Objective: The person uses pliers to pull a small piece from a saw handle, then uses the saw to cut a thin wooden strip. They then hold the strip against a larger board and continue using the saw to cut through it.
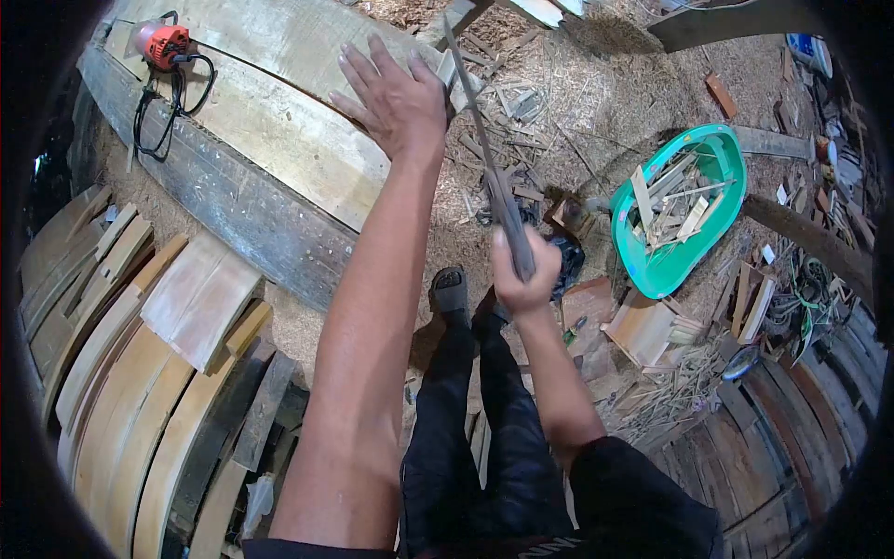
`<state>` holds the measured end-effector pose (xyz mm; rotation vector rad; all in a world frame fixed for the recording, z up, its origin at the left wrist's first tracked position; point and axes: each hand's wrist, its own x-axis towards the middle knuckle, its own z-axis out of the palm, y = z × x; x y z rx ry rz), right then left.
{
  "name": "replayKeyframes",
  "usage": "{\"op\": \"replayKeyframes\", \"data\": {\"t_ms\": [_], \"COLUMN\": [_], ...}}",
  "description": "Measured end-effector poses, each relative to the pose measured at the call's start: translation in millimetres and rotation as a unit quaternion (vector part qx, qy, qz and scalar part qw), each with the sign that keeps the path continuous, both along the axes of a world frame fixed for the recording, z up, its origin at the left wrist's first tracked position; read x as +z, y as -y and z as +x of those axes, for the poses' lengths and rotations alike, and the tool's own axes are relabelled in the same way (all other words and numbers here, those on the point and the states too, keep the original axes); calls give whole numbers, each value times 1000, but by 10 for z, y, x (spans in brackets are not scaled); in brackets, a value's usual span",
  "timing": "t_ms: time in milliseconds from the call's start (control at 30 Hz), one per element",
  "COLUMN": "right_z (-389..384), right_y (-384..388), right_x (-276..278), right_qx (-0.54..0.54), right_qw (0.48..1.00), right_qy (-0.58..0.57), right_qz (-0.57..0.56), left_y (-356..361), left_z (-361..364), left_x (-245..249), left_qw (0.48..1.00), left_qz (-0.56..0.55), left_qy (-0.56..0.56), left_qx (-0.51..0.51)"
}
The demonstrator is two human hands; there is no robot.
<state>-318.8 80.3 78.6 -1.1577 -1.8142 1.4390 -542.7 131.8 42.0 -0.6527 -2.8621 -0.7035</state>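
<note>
My left hand (399, 98) lies flat with fingers spread on a wide pale plank (265, 37) at the upper left. Beside its thumb, a small piece of wood (463, 82) sticks out at the plank's right end. Closed around a straight grey handle, my right hand (526, 270) holds a long-bladed hand tool (480, 126). Its narrow blade is seen nearly edge-on and points up and away from me, passing close by the small wood piece. From this angle I cannot tell whether the tool is a saw or a machete.
An orange power tool (163, 45) with a black cord sits on the planks at left. A green tub (666, 275) of wood scraps stands at right. Curved boards (177, 419) are stacked at lower left. Sawdust and offcuts cover the ground (596, 102) around my feet.
</note>
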Motion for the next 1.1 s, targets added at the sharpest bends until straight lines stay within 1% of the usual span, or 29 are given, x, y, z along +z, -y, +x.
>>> {"op": "replayKeyframes", "data": {"t_ms": [100, 200, 233, 267, 333, 400, 433, 467, 533, 567, 600, 667, 700, 767, 867, 900, 1000, 1033, 1067, 1100], "right_z": [-444, -160, -48, 4, -116, -473, -526, -465, -180, 15, 23, -34, -202, -518, -201, -85, -85, -221, -449, -546], "right_y": [-375, -142, -36, 20, -119, -357, -420, -384, -173, -12, 30, -85, -238, -436, -194, -62, -44, -177, -354, -402], "right_x": [-5, 17, 82, 79, 131, 120, -8, -39, 68, 32, 144, 144, 118, 69, 96, 172, 80, 26, -11, -35], "right_qx": [8, 22, 7, -21, -7, 4, 21, 20, 17, 7, -19, -5, 6, 27, 25, 4, -13, -1, 8, 7], "right_qw": [998, 1000, 1000, 999, 999, 999, 998, 999, 1000, 1000, 1000, 999, 1000, 999, 999, 1000, 1000, 1000, 999, 1000], "right_qy": [9, 1, -8, -18, 5, 6, 31, 25, 17, -6, -9, 2, 8, 22, 21, 6, -12, 10, -19, -10], "right_qz": [-64, 1, 15, -20, -37, -33, -46, -27, 8, 1, 6, -36, -30, -24, -7, 9, 12, -6, 26, -7], "left_y": [0, -6, -10, -20, -16, -9, -8, -21, -23, -22, -32, -5, -21, -2, -13, -11, -9, -10, -26, -5], "left_z": [-25, -25, -48, -64, -20, -36, -23, -21, 11, 18, -20, -13, -26, 1, -32, -31, -26, -24, -45, -28], "left_x": [-81, -81, -78, -88, -105, -88, -63, -30, 13, 13, -3, -62, -85, -80, -88, -84, -70, -68, -71, -72], "left_qw": [999, 1000, 999, 999, 999, 999, 1000, 1000, 1000, 1000, 1000, 999, 999, 999, 999, 999, 1000, 1000, 1000, 1000], "left_qz": [2, -4, -2, 0, 0, 2, -4, -8, -17, -19, -19, -13, -6, -4, 3, 5, 6, 8, 9, 7], "left_qy": [-34, -26, -31, -37, -34, -30, -19, -10, 4, 6, 3, -23, -39, -32, -33, -32, -28, -26, -25, -21], "left_qx": [13, 16, 17, 20, 17, 18, 18, 17, 15, 15, 20, 20, 21, 20, 15, 13, 12, 12, 13, 13]}}
